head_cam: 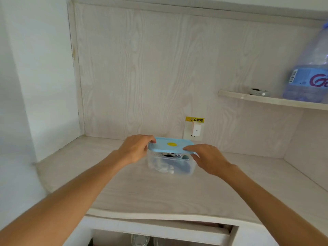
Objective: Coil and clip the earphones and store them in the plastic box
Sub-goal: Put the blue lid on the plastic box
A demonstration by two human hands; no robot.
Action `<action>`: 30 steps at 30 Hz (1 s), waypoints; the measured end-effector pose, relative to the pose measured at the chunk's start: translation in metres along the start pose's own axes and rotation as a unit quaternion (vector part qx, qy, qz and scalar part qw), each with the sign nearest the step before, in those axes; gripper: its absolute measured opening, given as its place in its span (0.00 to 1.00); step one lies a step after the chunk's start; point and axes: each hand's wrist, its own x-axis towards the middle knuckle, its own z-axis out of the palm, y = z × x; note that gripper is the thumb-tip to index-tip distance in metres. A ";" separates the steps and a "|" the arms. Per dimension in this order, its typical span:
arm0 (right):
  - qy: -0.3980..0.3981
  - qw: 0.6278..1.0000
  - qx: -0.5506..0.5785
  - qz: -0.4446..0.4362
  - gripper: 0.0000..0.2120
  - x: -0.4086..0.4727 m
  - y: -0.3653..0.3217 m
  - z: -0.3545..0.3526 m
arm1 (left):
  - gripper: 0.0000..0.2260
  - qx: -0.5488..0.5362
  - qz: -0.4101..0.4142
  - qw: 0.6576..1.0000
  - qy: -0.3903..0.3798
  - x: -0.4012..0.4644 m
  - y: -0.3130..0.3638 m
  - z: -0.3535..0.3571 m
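Observation:
A clear plastic box point(177, 166) stands on the pale wood-grain desk point(142, 189), near the back wall. A light blue lid point(170, 146) with a yellow round sticker lies on top of it. My left hand point(134, 150) grips the lid's left edge with curled fingers. My right hand point(207, 158) holds the lid's front right corner, fingertips on top. Through the box wall I make out white earphones point(166, 168) and dark items, blurred.
A white charger point(196, 130) sits in a wall socket behind the box, under a yellow warning label point(194, 119). A shelf point(266, 101) at the right carries a large water bottle point(308, 68) and a small round dish point(259, 92). An open compartment lies below the desk's front edge.

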 end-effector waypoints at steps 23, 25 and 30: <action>0.208 0.977 -0.019 -0.048 0.14 -0.034 -0.010 0.039 | 0.29 0.062 0.102 0.986 -0.117 -0.010 0.024 0.019; 0.224 0.973 -0.007 -0.054 0.16 -0.033 -0.009 0.043 | 0.29 0.049 0.097 0.987 -0.116 -0.010 0.023 0.020; 0.139 0.980 0.139 0.041 0.10 -0.016 -0.005 0.018 | 0.28 0.008 0.057 0.990 -0.127 -0.001 0.026 0.009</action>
